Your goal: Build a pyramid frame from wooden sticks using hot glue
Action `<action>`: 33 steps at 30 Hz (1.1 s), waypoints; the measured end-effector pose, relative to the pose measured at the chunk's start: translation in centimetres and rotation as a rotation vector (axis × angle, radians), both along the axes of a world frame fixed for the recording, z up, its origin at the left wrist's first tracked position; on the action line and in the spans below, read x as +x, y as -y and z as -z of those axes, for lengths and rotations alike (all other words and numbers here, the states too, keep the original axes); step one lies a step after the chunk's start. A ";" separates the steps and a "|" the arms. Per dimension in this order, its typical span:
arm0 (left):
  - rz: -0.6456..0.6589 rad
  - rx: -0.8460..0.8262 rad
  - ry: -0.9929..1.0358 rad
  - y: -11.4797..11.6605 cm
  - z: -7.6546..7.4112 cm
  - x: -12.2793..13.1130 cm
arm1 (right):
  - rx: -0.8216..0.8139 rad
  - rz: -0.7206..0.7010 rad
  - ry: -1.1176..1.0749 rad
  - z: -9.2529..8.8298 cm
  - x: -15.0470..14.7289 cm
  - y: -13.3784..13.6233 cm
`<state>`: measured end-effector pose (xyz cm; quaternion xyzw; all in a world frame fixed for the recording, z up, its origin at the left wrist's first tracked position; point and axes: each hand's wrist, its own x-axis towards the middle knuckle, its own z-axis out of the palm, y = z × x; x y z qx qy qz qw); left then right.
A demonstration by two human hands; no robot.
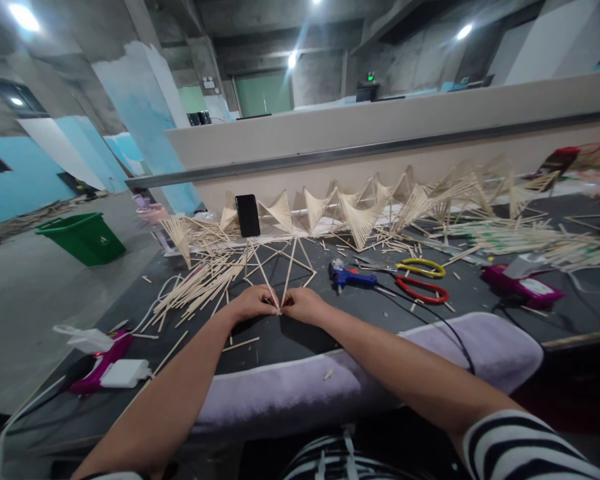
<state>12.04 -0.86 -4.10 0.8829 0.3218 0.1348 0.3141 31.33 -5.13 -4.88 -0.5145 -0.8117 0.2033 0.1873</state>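
Observation:
A frame of thin wooden sticks [309,257] stands on the dark tabletop, its nearest corner pointing toward me. My left hand [254,303] is closed at that corner, fingertips pinching the joined stick ends from the left. From the other side, my right hand [303,305] pinches the same joint, thumb and fingers pressed together. The two hands almost touch, and the exact contact is partly hidden by my fingers. Loose sticks [195,288] lie in a pile just left of the frame. A blue glue gun [353,276] rests to the right of my hands.
Scissors with red and yellow handles [423,288] lie beside the glue gun. A phone [247,215] stands upright behind the frame. Finished twisted stick models [360,217] line the back. Magenta power strips [103,363] sit at both sides. A lavender cushion [290,390] borders the front edge.

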 end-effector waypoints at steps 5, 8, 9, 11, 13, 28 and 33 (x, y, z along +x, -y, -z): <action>-0.008 -0.008 0.002 -0.1 0.1 0.0 | -0.018 0.006 0.007 -0.5 0.0 0.2; -0.001 -0.002 0.001 -0.1 0.1 0.0 | -0.025 -0.001 0.016 -0.6 0.0 0.2; -0.001 0.001 0.000 -0.1 0.1 0.0 | -0.028 -0.002 0.018 -0.5 0.0 0.2; 0.000 0.006 -0.004 -0.1 0.1 0.0 | -0.030 0.002 0.017 -0.5 0.0 0.2; -0.003 0.011 -0.012 -0.1 0.2 -0.1 | -0.025 0.008 0.015 -0.3 0.0 0.1; -0.010 -0.002 0.003 -0.1 0.2 0.0 | -0.013 0.019 0.017 -0.3 -0.1 0.2; -0.009 -0.004 0.009 0.0 0.1 0.0 | 0.000 0.012 0.019 -0.4 -0.1 0.2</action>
